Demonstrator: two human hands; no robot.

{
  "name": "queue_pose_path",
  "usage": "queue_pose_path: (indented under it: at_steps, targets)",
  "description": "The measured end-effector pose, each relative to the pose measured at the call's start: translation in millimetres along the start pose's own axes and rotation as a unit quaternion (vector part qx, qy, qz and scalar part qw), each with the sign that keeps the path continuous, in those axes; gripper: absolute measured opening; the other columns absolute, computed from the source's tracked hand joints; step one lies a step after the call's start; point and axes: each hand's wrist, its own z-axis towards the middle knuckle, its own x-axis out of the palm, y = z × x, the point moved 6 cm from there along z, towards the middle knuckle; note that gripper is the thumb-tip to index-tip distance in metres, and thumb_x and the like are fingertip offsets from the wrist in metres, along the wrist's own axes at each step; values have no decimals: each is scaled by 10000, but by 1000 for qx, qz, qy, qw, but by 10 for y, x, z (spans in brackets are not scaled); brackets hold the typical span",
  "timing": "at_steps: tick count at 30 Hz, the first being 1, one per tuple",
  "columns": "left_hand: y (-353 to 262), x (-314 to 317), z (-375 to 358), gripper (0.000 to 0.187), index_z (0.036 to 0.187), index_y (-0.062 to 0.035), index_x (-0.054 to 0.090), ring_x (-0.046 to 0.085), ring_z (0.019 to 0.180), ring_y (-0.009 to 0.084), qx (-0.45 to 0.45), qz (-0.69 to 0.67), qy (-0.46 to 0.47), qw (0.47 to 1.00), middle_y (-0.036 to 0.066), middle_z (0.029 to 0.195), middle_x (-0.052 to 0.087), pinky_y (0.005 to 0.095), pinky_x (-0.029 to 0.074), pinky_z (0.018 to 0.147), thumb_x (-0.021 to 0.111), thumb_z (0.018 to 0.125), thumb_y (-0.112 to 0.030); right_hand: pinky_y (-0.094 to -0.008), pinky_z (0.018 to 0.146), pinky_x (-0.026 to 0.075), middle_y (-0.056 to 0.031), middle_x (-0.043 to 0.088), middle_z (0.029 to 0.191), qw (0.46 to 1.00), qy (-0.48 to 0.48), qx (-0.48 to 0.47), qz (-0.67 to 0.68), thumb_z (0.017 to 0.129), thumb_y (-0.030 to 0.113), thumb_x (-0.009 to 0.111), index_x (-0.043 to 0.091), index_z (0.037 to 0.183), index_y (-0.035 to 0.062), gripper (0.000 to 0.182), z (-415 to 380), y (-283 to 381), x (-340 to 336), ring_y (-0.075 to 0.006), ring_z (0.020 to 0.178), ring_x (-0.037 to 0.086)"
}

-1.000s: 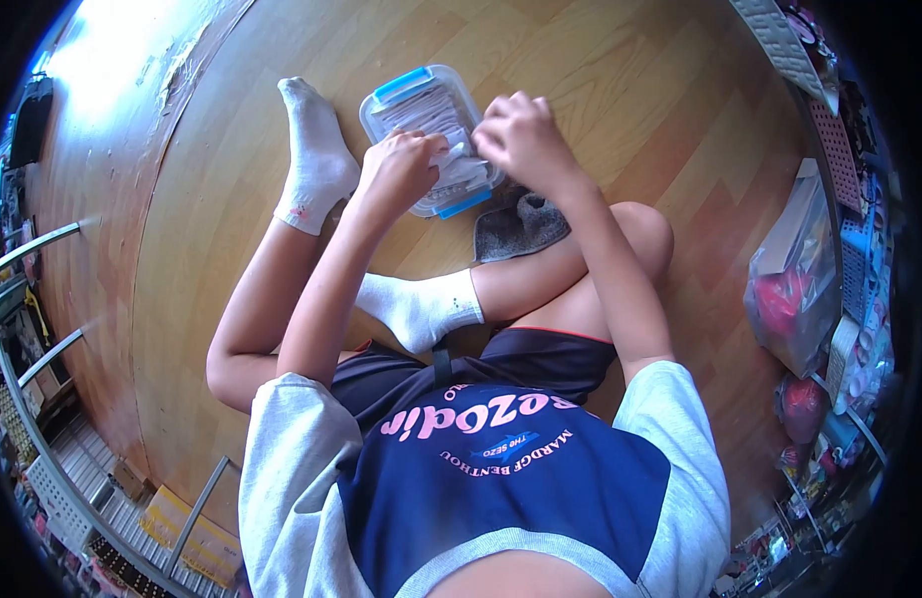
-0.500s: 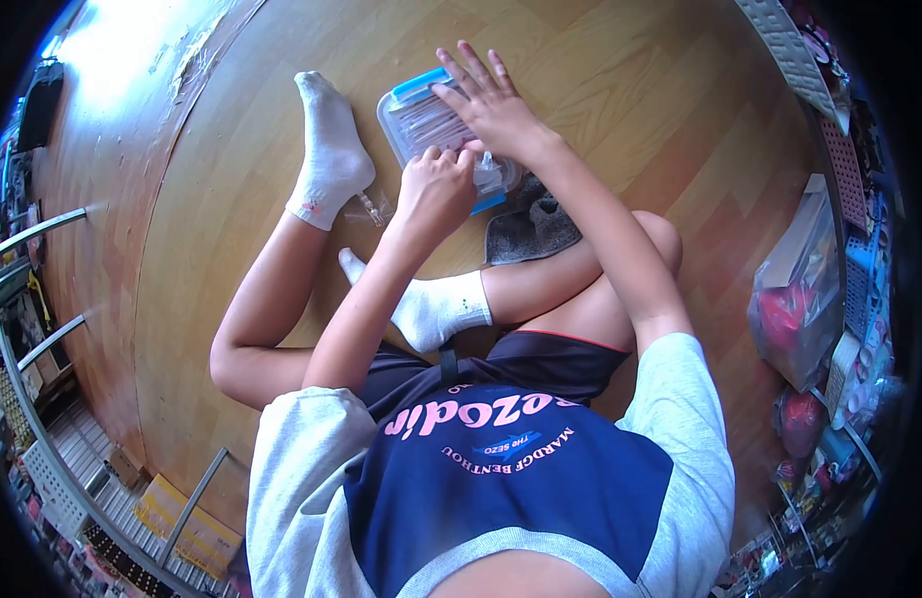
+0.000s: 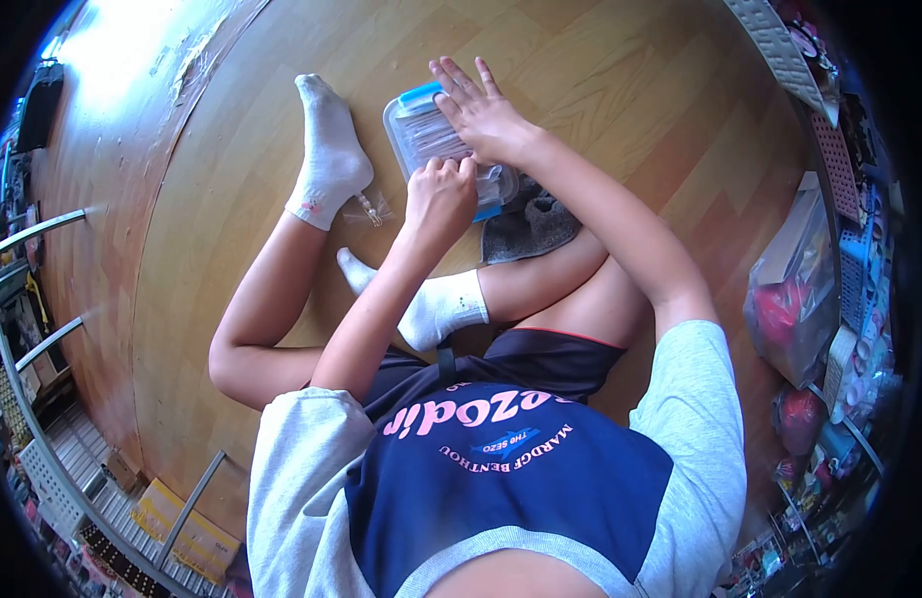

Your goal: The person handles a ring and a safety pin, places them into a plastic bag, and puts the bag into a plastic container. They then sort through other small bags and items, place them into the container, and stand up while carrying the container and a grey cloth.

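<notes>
My left hand [image 3: 441, 194] is closed, knuckles up, over the near part of a clear plastic box [image 3: 392, 125] with blue clips. What its fingers hold, if anything, is hidden beneath them. My right hand [image 3: 489, 125] is spread open over the box's right side, its thumb side close to the left fingertips. Inside the box lie several thin clear packets [image 3: 424, 130] in a row. Between the box and my bent leg, a dark grey cloth [image 3: 529, 231] rests on the floor. A small clear bag with beads [image 3: 371, 209] lies near my white-socked left foot [image 3: 331, 149].
I sit on a wood-patterned floor [image 3: 640, 110] with my legs folded around the box. At the right stands a clear bag with something red inside [image 3: 790, 299], beside racks of goods. On the left are metal rails [image 3: 37, 231] and a yellow box [image 3: 187, 528].
Both hands and the box sit slightly lower in view, and the box appears a little further right. My right forearm has shifted; its hand stays spread and the left stays closed.
</notes>
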Motion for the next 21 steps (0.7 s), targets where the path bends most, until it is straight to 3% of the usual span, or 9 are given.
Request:
queue_pose_path:
  at_steps: [2,4,14,16,17,19,20,21]
  targets:
    - [-5,2,0,133,790,-30,543,603,724,272,0,2,1,1000,116,723,612,397,491,627,544,696,-125,-555,1042,5,-213,88,1426,999,-22,-5,-27,554,368,717,379,1197,-41,834,7,20,-46,-327,1339,-12]
    - [37,12,1,142,802,-34,549,603,733,279,-24,-3,24,999,121,732,613,390,494,626,544,699,-131,-580,1028,17,-218,58,1431,999,30,10,-2,607,365,692,349,1256,-27,832,16,-1,-11,-330,1338,-34]
    - [93,21,5,179,851,-32,553,599,754,319,-31,-72,28,996,155,760,613,412,481,678,536,716,-149,-623,1001,0,-211,54,1432,998,52,29,-18,687,344,634,373,1249,-18,718,56,75,-10,-338,1336,-40]
    - [137,48,15,194,866,-24,555,601,740,337,-59,-84,64,993,172,778,616,413,475,698,529,717,-146,-618,1005,-14,-198,4,1440,988,51,81,-125,733,299,591,376,1257,1,640,203,93,40,-339,1333,-74]
    - [148,48,16,208,871,-12,555,606,731,340,-53,-96,66,992,186,793,616,413,476,697,526,716,-147,-618,1005,-14,-198,4,1440,988,49,78,-123,733,299,591,376,1257,1,640,212,110,13,-339,1333,-74]
    - [164,58,11,215,870,-7,554,607,736,336,-47,-93,66,992,188,795,616,413,477,693,529,714,-153,-590,1020,-26,-180,17,1444,983,99,39,-152,796,225,469,429,1176,-26,456,217,143,-2,-306,1342,-50]
    - [144,69,7,222,869,-3,553,609,741,331,-38,-93,65,993,189,797,616,413,479,689,531,712,-158,-590,1020,-26,-180,17,1444,983,99,39,-152,796,225,469,429,1176,-26,456,172,102,-22,-306,1342,-50]
    - [130,83,1,222,869,-3,553,609,741,331,-37,-94,64,993,189,797,616,413,479,689,531,712,-158,-577,1029,-25,-161,35,1448,993,60,-24,-100,787,225,477,434,1169,-26,459,104,112,-80,-293,1345,-37]
